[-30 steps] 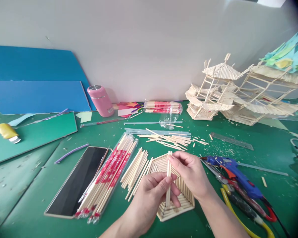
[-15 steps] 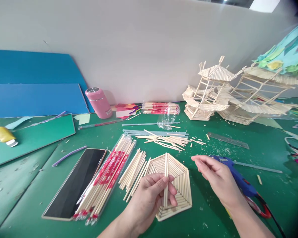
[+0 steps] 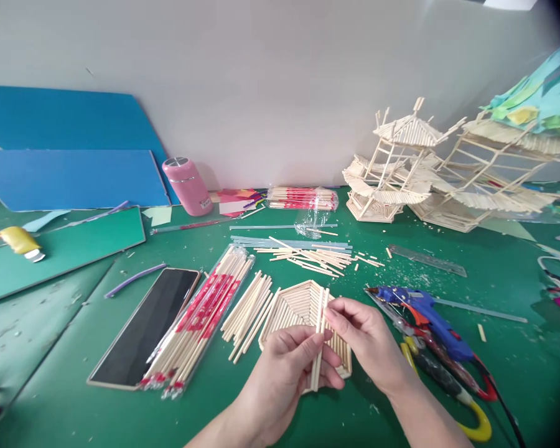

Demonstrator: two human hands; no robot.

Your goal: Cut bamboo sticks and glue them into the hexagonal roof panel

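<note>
My left hand [image 3: 292,376] is closed, with thumb and fingers pinching a pair of thin wooden sticks [image 3: 318,320] side by side, tilted slightly. Thumb and forefinger of my right hand [image 3: 366,339] pinch the right stick near its upper end. Under both hands lies a many-sided panel [image 3: 289,297] of sticks laid in nested rings, partly covered by the fingers. A pile of loose sticks [image 3: 249,314] is left of it. To the right rest a blue hot glue gun [image 3: 436,320] and yellow-and-black handled pliers [image 3: 441,373].
Bagged sticks [image 3: 210,314] and a phone [image 3: 144,330] lie at left. Behind are glue sticks [image 3: 289,242], cut sticks [image 3: 308,258], a ruler [image 3: 427,260] and a pink bottle [image 3: 187,185]. Stick pagoda models [image 3: 404,168] stand at back right; blue boards [image 3: 70,180] lean at back left.
My right hand has moved left from beside the glue gun and now grips the right stick. The pair has spread slightly at the top. The view has shifted a little, revealing the pliers.
</note>
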